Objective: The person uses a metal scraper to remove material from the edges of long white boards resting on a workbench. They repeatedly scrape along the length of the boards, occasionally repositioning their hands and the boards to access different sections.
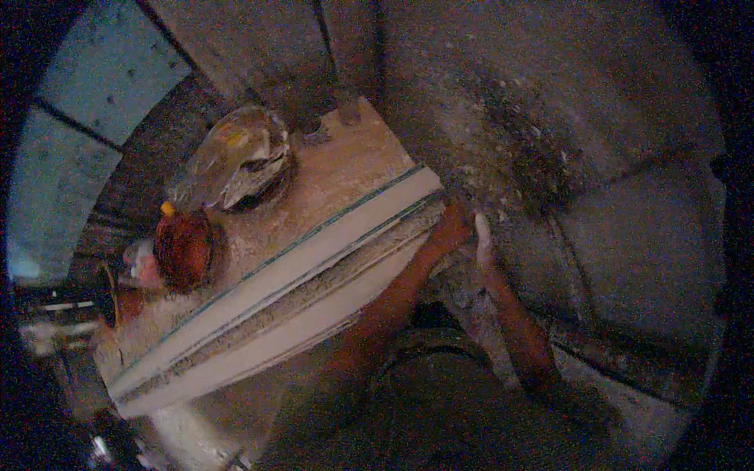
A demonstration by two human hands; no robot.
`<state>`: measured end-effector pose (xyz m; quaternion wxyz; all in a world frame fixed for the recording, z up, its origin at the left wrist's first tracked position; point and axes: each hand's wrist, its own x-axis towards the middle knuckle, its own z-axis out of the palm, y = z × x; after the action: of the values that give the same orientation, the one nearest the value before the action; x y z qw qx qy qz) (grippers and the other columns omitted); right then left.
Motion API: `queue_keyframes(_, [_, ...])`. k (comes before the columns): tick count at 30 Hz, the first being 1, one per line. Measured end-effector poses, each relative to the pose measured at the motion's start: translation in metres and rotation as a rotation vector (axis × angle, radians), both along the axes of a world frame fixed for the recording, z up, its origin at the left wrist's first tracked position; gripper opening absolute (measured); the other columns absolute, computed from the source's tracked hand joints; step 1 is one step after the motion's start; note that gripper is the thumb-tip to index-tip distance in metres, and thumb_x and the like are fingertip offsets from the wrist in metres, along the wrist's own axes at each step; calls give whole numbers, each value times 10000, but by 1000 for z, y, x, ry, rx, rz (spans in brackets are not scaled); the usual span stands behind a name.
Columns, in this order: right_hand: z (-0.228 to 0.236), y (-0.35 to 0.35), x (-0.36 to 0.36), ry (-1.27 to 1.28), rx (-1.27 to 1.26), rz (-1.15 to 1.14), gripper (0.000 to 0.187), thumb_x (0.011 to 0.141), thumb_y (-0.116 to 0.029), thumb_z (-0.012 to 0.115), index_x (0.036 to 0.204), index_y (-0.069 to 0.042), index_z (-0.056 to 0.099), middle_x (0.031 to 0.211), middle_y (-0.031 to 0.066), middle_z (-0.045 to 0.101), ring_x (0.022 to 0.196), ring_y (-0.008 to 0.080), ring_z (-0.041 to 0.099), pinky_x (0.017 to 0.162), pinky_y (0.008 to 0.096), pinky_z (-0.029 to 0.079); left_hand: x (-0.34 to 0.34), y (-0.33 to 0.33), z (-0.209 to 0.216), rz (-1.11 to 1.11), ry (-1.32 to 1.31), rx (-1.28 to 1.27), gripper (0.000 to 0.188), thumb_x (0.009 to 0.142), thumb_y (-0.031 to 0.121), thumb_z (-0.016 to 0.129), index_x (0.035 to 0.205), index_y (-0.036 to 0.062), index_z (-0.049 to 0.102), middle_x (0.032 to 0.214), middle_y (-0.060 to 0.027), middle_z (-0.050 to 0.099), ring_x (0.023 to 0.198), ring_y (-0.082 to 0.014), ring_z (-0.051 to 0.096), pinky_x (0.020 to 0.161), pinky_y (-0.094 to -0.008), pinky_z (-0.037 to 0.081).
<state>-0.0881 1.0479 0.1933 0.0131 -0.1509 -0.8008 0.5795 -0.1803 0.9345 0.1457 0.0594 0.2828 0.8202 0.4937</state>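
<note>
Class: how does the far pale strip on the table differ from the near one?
The far strip has blue-green lines along its edges; the near strip shows none. The left forearm partly hides the near strip, not the far strip. Both are long, pale and lie slantwise.

Workshop, seemingly; scuffed worktable (338, 169); long pale strips (314, 250)

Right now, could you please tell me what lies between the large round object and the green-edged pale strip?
In the head view, only a stretch of brown tabletop shows between the large round object and the green-edged pale strip.
</note>
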Motion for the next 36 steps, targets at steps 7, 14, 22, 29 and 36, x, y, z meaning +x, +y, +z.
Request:
queue_keyframes(7, [19, -63, -87, 151, -22, 145, 389, 1032, -256, 587, 1318, 7, 615, 1205, 140, 673, 1116, 270, 636, 998, 405, 498, 103, -218, 29, 595, -317, 153, 497, 1033, 274, 623, 1479, 87, 506, 1534, -190, 428, 1419, -397, 394, 1208, -506, 299])
queue_keyframes(14, [33, 14, -187, 327, 385, 135, 410, 1035, -278, 595, 1316, 20, 609, 1190, 167, 682, 1098, 293, 654, 958, 444, 523, 204, -436, -2, 1355, 65, -206, 374, 955, 114, 731, 1291, 3, 608, 1265, -153, 602, 1197, -322, 557, 1070, -468, 431])
queue_keyframes(22, [1, 64, -208, 144, 493, 145, 447, 1036, -313, 587, 1336, 19, 589, 1197, 208, 678, 1108, 368, 655, 960, 487, 525, 188, -446, 23, 1381, 103, 266, 284, 993, 106, 653, 1262, 17, 628, 1322, -166, 590, 1203, -296, 563, 1073, -440, 434])
queue_keyframes(29, [-1, 66, -208, 549, 859, 166, 480, 1042, -348, 568, 1373, 0, 562, 1230, 238, 670, 1141, 433, 647, 987, 516, 515, 93, -331, 87, 1018, -71, 67, 315, 959, 79, 672, 1270, 63, 626, 1326, -165, 593, 1296, -327, 507, 1127, -452, 363])
queue_keyframes(36, [3, 42, -205, 133, 622, 196, 448, 1056, -365, 543, 1365, -43, 587, 1327, 209, 654, 1241, 424, 602, 1073, 481, 471, 41, -284, 139, 893, 38, 13, 289, 943, 83, 708, 1223, 85, 637, 1299, -148, 609, 1294, -340, 504, 1127, -472, 347])
